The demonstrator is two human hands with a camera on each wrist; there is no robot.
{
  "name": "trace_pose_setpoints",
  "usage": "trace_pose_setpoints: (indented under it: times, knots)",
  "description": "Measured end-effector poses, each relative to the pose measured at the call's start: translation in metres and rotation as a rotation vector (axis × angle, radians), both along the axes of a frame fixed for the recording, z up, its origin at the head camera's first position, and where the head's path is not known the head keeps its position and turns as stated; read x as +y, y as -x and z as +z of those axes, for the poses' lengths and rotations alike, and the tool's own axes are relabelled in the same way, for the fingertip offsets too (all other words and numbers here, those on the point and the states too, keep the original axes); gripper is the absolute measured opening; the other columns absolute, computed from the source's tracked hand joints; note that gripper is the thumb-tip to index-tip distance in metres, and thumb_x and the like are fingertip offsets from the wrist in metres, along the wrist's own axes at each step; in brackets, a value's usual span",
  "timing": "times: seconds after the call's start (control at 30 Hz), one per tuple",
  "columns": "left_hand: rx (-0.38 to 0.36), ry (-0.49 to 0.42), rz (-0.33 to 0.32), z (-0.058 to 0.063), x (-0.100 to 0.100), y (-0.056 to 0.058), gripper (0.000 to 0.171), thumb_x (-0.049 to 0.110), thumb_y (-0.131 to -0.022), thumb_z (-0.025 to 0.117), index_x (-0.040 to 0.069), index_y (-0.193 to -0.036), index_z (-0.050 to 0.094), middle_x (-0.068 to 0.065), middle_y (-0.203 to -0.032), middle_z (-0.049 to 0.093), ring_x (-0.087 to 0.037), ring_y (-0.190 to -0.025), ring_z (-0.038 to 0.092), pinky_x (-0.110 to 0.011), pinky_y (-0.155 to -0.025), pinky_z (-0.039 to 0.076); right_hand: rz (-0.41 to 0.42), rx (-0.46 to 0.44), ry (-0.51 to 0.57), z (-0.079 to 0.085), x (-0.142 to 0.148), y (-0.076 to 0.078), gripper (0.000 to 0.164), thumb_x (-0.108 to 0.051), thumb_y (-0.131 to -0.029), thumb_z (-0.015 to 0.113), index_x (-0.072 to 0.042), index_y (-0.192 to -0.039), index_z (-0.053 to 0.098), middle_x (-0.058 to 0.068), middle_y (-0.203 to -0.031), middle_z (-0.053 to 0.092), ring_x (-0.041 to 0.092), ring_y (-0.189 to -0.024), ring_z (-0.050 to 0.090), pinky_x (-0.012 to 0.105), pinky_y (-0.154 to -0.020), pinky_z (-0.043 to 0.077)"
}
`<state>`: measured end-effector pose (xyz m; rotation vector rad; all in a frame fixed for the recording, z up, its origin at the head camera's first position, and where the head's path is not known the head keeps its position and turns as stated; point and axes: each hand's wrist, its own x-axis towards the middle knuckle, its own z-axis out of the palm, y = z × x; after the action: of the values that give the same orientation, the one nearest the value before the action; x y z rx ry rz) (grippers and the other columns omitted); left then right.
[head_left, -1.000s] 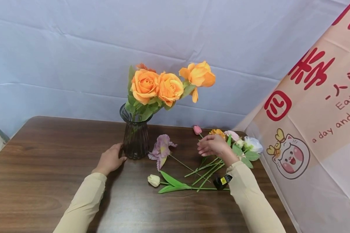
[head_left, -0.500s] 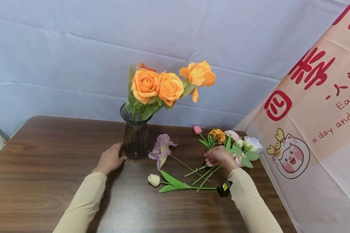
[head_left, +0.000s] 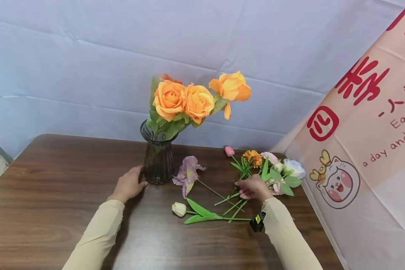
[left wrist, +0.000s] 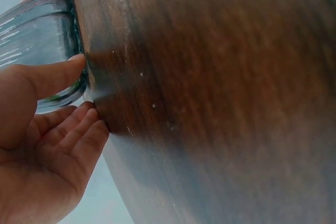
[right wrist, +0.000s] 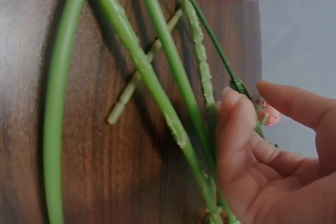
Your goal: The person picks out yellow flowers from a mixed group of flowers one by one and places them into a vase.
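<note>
A dark ribbed glass vase point(head_left: 158, 163) stands upright, holding several orange flowers point(head_left: 200, 104) and green leaves. My left hand point(head_left: 129, 184) rests on the table at its base; in the left wrist view the thumb point(left wrist: 60, 76) lies against the glass and the other fingers are loosely extended. To the right, my right hand point(head_left: 254, 187) reaches down among loose flower stems. In the right wrist view, a thin dark green stem point(right wrist: 215, 38) runs into the space between thumb and forefinger point(right wrist: 231, 114), with a gap visible on the thumb side. The stem's flower is partly hidden by the hand.
A purple flower point(head_left: 188, 172) and a white tulip point(head_left: 179, 209) lie between the hands. Beyond the right hand are a pink tulip point(head_left: 229, 151), an orange flower point(head_left: 253, 158) and a pale blue flower point(head_left: 293, 168). Cloth backdrops border the table's back and right.
My right hand has come down and slightly nearer from above the flowers to the stems, uncovering the orange flower. The left hand has stayed at the vase.
</note>
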<state>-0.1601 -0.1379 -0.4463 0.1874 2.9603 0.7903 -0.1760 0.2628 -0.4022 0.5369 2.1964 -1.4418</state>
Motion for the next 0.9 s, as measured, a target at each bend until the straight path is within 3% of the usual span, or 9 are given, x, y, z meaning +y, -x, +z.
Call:
trace_pose_setpoints:
  times: [0.17, 0.9]
  knots:
    - [0.018, 0.000, 0.000, -0.003, -0.001, 0.001, 0.059, 0.015, -0.084, 0.065, -0.012, -0.130, 0.038, -0.030, -0.127, 0.045, -0.045, -0.111, 0.046, -0.057, -0.090, 0.038, -0.065, 0.018, 0.038, -0.003, -0.003, 0.000, 0.020, -0.008, -0.084, 0.064, 0.011, -0.081, 0.061, 0.008, -0.051, 0.056, 0.014, -0.043, 0.058, 0.028, -0.048, 0.053]
    - [0.034, -0.001, -0.004, -0.002, -0.001, 0.001, 0.059, 0.015, -0.084, 0.065, -0.013, -0.129, 0.039, -0.030, -0.127, 0.045, -0.045, -0.111, 0.046, -0.057, -0.089, 0.039, -0.121, 0.022, 0.005, -0.013, -0.012, 0.005, 0.021, -0.007, -0.085, 0.062, 0.014, -0.085, 0.060, 0.008, -0.048, 0.057, 0.013, -0.041, 0.058, 0.028, -0.046, 0.053]
